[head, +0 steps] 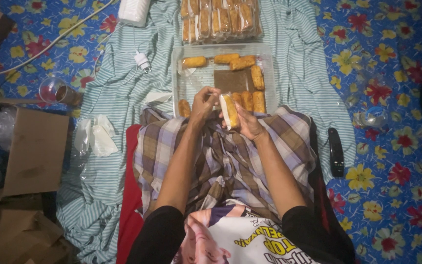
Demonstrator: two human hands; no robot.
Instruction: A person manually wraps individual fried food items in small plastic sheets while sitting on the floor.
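Right hand cupped under a golden fried roll, fingers curled shut against its side; roll upright, partly in clear wrap, white edge showing on its left. Left hand at roll's 9 o'clock, fingertips pinched together on the wrap at the roll's upper end. Both hands held above lap in plaid cloth, just short of the tray's near rim.

Clear rectangular tray at 12 o'clock from hands, on striped teal-and-white sheet. Loose rolls along tray's far and right sides, one at its near left corner; brown square patch mid-tray. Further at 12 o'clock, wrapped rolls packed in tight rows, clear film, pale strips between.

White plastic container at 11 o'clock, top edge. White charger plug with cable below it. Tipped glass tumbler at 9 o'clock on floral mat. Crumpled clear bags beside left knee. Open brown carton far left. Black remote at 3 o'clock, lying lengthwise. Clear plastic cup beyond it, faint.
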